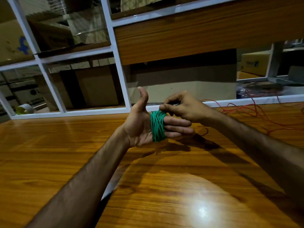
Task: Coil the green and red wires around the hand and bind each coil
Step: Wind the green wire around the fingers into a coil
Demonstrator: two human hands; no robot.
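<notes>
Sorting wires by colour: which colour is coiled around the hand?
Green wire, around the left hand fingers; head view.

bright green thin wire (157, 126) showing as a many-strand band, thin red wire (251, 111) trailing in loose loops, glossy orange-brown wooden table (148, 186) showing dark grain streaks and a white glare spot, white metal window frame (120, 66) crossing in a grid, yellow-cored tape roll (24, 109) glowing dimly
</notes>
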